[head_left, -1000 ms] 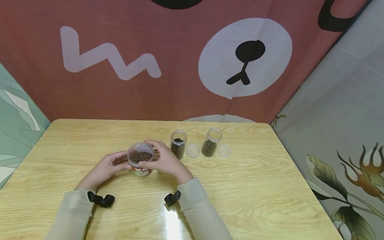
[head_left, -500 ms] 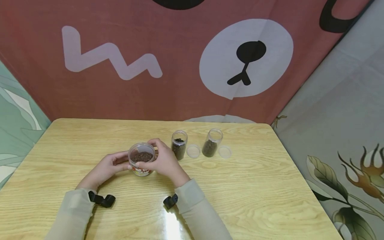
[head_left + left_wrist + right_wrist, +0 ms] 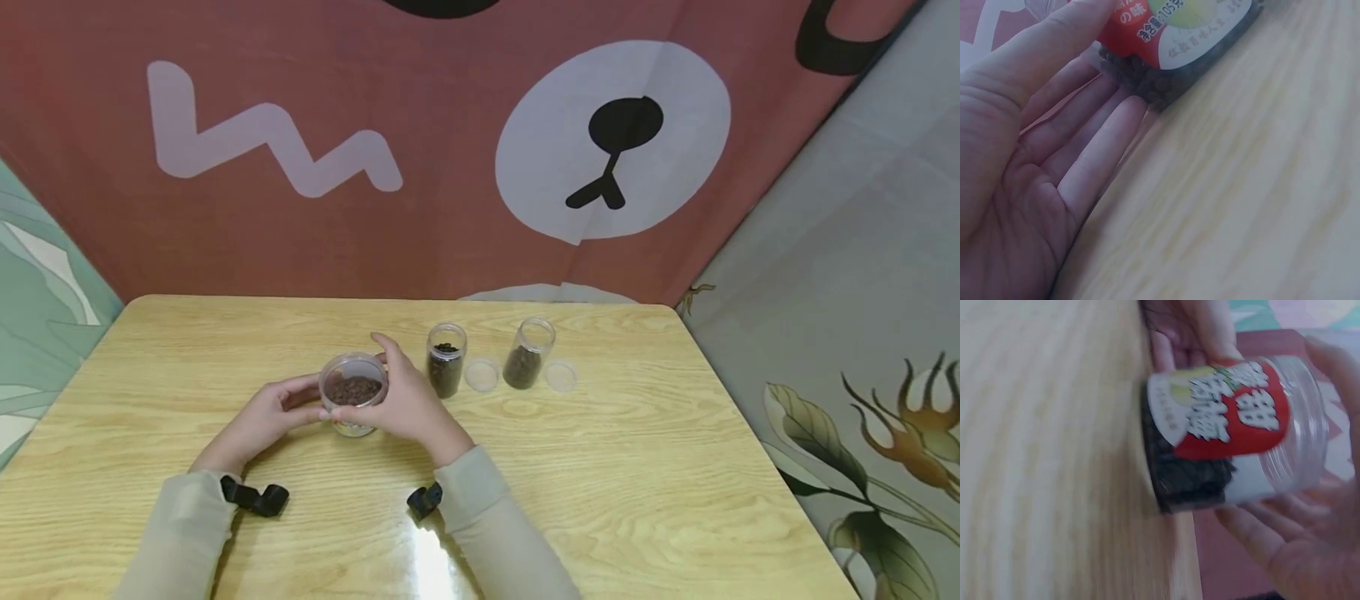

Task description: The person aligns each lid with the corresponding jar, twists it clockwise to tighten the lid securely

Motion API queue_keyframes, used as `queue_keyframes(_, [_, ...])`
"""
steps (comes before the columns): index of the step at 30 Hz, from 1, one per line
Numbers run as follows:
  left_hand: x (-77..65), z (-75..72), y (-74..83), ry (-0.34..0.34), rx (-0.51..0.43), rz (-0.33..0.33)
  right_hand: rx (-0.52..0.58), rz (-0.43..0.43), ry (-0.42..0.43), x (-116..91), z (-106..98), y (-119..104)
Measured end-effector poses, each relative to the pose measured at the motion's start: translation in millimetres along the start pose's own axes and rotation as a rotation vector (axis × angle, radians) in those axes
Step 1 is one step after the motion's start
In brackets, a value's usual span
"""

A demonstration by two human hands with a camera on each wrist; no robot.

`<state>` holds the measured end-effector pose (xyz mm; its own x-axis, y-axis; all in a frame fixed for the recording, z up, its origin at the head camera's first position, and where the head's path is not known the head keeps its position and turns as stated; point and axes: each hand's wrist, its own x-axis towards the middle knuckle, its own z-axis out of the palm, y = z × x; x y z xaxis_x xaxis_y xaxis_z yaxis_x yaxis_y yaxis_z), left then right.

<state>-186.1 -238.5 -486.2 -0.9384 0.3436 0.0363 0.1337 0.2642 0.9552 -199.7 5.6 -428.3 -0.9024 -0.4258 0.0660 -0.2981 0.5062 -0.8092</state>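
A clear, wide-mouthed jar (image 3: pixel 351 390) with dark brown bits inside stands on the table between my hands. Its red and white label (image 3: pixel 1229 409) faces the right wrist camera. My left hand (image 3: pixel 262 417) holds the jar's left side, thumb in front and fingers behind. With the thumb along the front rim and fingers round the far side, my right hand (image 3: pixel 408 404) grips the jar's upper part; its index finger sticks up from the rim. Whether a clear lid covers the mouth I cannot tell. In the left wrist view, my left fingers (image 3: pixel 1104 150) lie near the jar's base.
Two taller clear jars, one with dark contents (image 3: pixel 445 367) and the other part filled (image 3: pixel 525 358), stand right of my hands. Beside them lie two clear round lids, the nearer (image 3: pixel 482 375) and the farther (image 3: pixel 561 375). A printed cloth (image 3: pixel 450 242) hangs behind the table (image 3: pixel 637 467).
My right hand has turned on the jar's rim: its thumb has slid left along the front and its index finger has lifted. The left hand and the jar stay nearly in place.
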Motion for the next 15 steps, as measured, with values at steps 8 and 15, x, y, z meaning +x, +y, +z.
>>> queue_keyframes(8, [0.6,-1.0,3.5,0.004,0.003,-0.002,0.069,-0.073,-0.133,2,-12,9])
queue_keyframes(15, [-0.9,-1.7,5.3,0.001,0.013,0.000,0.047,-0.065,-0.145,1,-16,8])
